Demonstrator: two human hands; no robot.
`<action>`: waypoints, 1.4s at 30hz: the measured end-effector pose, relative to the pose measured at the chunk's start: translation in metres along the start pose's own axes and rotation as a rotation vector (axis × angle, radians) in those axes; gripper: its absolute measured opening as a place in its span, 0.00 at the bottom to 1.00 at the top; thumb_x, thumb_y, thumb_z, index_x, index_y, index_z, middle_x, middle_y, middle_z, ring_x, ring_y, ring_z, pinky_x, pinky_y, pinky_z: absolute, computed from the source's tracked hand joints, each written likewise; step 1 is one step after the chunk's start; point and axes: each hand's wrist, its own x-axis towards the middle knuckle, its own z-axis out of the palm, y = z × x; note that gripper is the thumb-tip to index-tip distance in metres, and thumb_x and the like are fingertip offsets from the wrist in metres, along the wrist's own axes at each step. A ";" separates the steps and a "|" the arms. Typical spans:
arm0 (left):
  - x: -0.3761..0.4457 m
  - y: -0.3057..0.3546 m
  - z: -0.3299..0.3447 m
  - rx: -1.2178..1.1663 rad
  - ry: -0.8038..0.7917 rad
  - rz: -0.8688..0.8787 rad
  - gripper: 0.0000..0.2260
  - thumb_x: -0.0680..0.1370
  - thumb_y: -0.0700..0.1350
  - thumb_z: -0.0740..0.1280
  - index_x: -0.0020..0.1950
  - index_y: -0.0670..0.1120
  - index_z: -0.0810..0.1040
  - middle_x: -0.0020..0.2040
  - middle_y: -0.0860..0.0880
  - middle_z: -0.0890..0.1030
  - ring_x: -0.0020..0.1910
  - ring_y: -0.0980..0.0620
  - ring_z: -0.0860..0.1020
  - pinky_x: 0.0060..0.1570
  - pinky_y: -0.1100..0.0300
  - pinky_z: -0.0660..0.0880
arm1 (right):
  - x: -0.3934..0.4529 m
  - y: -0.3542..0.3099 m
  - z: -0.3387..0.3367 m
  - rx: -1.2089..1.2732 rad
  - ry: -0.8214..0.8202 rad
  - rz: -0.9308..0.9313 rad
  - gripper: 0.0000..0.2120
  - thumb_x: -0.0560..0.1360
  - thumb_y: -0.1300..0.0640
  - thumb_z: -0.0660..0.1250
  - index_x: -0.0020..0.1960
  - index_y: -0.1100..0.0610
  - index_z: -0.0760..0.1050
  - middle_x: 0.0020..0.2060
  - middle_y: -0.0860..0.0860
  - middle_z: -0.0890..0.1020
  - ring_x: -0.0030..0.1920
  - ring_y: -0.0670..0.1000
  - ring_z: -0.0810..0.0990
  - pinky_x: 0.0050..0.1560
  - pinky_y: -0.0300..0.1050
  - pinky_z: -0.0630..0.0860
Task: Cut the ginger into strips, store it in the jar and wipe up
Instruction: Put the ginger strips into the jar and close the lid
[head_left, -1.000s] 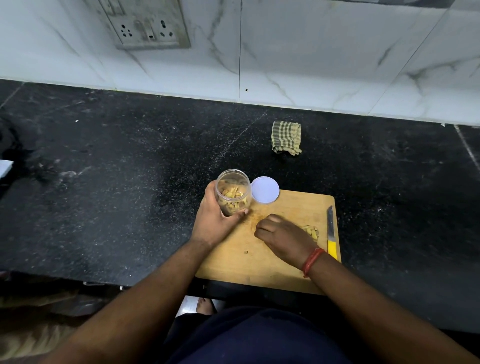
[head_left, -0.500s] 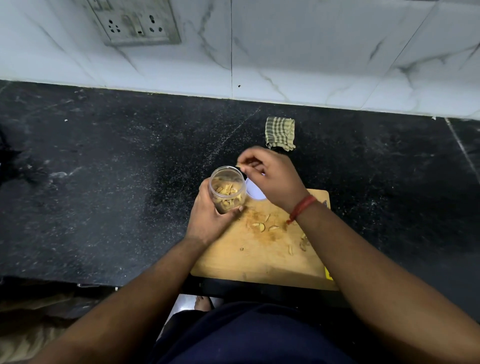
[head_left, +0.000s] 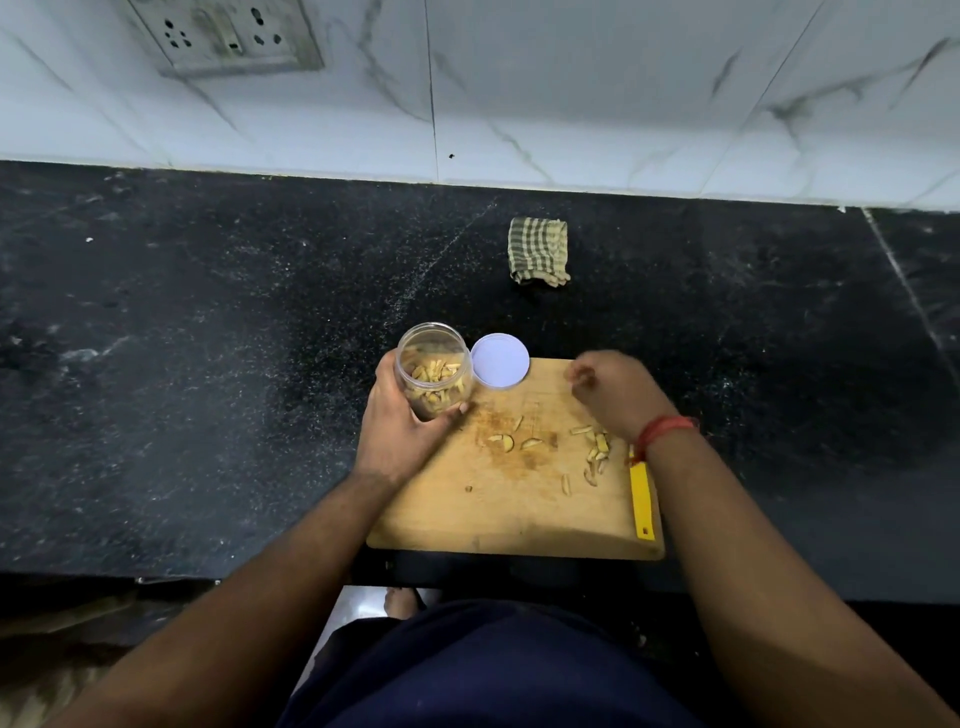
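Observation:
A clear plastic jar (head_left: 434, 375) partly filled with ginger strips is tilted at the wooden cutting board's (head_left: 509, 509) far left corner. My left hand (head_left: 402, 434) grips the jar from the left and below. My right hand (head_left: 615, 392) hovers over the board's far right part, fingers loosely curled, holding nothing that I can see. Several ginger strips (head_left: 596, 452) lie scattered on the board's middle and right. The jar's white lid (head_left: 500, 360) lies flat beside the jar. A yellow-handled knife (head_left: 642, 496) lies along the board's right edge, its blade hidden under my right wrist.
A folded checked cloth (head_left: 538, 251) lies on the black stone counter (head_left: 208, 364) behind the board. A white marble wall with a socket plate (head_left: 228, 34) backs the counter. The counter's front edge runs just under the board.
My right hand picked up ginger from the board, carried it over the jar mouth, and has now drawn back to the right over the board. The left hand kept hold of the jar.

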 end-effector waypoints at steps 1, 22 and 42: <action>0.000 0.000 0.000 0.001 0.000 0.000 0.42 0.67 0.60 0.80 0.73 0.52 0.62 0.65 0.58 0.72 0.66 0.55 0.73 0.64 0.58 0.71 | -0.005 0.004 0.008 -0.091 -0.060 0.013 0.10 0.78 0.62 0.65 0.57 0.58 0.80 0.54 0.56 0.80 0.56 0.55 0.78 0.55 0.42 0.71; -0.002 0.005 0.000 -0.024 -0.005 0.000 0.38 0.68 0.58 0.80 0.69 0.60 0.61 0.65 0.55 0.75 0.65 0.55 0.74 0.63 0.56 0.73 | -0.062 -0.034 0.072 -0.288 -0.021 -0.152 0.15 0.79 0.59 0.63 0.65 0.57 0.70 0.61 0.55 0.71 0.63 0.58 0.68 0.59 0.52 0.73; -0.003 0.005 0.000 -0.039 -0.015 -0.032 0.38 0.67 0.59 0.80 0.70 0.58 0.62 0.66 0.56 0.74 0.66 0.56 0.74 0.65 0.57 0.72 | -0.068 -0.015 0.065 -0.246 0.078 -0.076 0.17 0.75 0.64 0.67 0.64 0.58 0.71 0.60 0.54 0.70 0.61 0.57 0.69 0.57 0.49 0.73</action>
